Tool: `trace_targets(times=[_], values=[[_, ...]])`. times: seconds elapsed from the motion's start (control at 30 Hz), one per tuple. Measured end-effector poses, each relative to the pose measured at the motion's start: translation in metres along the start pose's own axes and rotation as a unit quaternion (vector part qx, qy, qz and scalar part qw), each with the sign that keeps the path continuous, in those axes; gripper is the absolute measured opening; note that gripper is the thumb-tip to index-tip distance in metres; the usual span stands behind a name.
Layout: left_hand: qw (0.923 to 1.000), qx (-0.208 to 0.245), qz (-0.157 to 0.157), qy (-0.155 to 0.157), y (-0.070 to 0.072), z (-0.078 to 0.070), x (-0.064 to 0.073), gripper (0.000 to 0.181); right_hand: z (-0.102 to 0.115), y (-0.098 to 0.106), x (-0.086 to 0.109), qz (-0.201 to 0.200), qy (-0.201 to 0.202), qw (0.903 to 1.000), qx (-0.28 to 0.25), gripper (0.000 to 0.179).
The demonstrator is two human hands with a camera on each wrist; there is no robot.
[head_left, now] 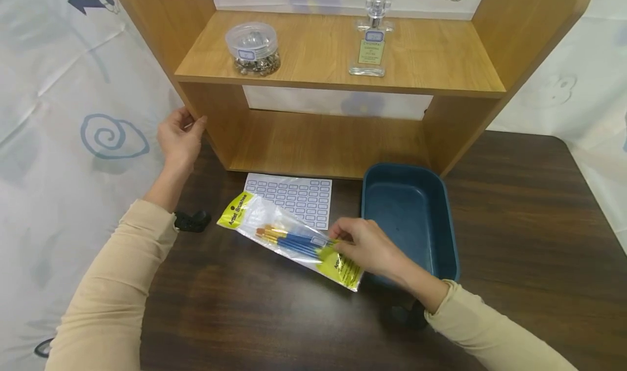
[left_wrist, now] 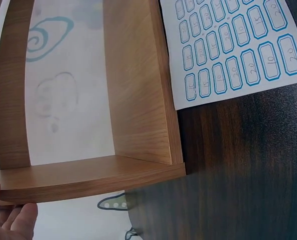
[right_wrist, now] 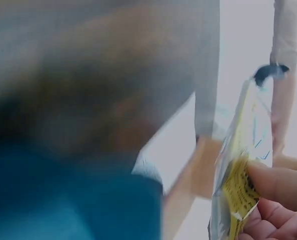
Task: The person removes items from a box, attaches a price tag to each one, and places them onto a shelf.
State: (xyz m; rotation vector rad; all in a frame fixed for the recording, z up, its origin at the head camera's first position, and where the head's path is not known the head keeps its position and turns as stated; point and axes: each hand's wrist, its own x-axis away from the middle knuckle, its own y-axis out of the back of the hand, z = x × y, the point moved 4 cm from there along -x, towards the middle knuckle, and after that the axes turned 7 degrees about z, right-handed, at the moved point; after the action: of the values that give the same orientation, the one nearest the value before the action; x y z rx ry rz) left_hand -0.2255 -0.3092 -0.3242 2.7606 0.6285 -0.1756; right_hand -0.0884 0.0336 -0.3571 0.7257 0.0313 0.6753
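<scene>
My right hand (head_left: 366, 246) pinches one end of a clear packet of artist brushes (head_left: 289, 243), its thumb over the yellow printed end in the right wrist view. Blue-handled brushes and a small blue-framed label show through the plastic. The packet slants over a sheet of labels (head_left: 306, 197), covering its lower left part. My left hand (head_left: 180, 137) grips the left side panel of the wooden shelf (head_left: 338, 82); in the left wrist view the thumb and curled fingers (left_wrist: 24, 220) lie on either side of the panel's edge.
A blue-green bin (head_left: 453, 235) stands just right of the packet. On the upper shelf board are a lidded jar of small metal pieces (head_left: 254, 53) and a glass perfume bottle (head_left: 369, 53), both labelled. The dark wooden table (head_left: 235, 316) extends below; patterned cloth (head_left: 63, 159) hangs behind.
</scene>
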Motion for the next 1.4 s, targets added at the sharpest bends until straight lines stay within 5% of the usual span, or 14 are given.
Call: trace_targets(times=[0.27,0.57,0.83,1.4], values=[[0.9997,-0.017,0.001,-0.018,0.001,-0.004,-0.001,0.028,-0.011,0.065,-0.023,0.010,0.014,0.9997,0.014,0.009],[0.9985,-0.046,0.013,-0.027,0.000,-0.002,0.001,0.029,-0.028,0.100,-0.069,0.012,0.012,0.9998,0.013,0.012],[0.9983,-0.043,0.021,-0.032,-0.001,0.000,0.005,0.031,-0.042,0.108,-0.110,0.019,0.022,0.9991,0.030,0.014],[0.9985,-0.034,0.015,-0.040,0.002,0.001,0.007,0.029,-0.058,0.101,-0.170,0.095,0.045,0.9925,0.063,0.015]])
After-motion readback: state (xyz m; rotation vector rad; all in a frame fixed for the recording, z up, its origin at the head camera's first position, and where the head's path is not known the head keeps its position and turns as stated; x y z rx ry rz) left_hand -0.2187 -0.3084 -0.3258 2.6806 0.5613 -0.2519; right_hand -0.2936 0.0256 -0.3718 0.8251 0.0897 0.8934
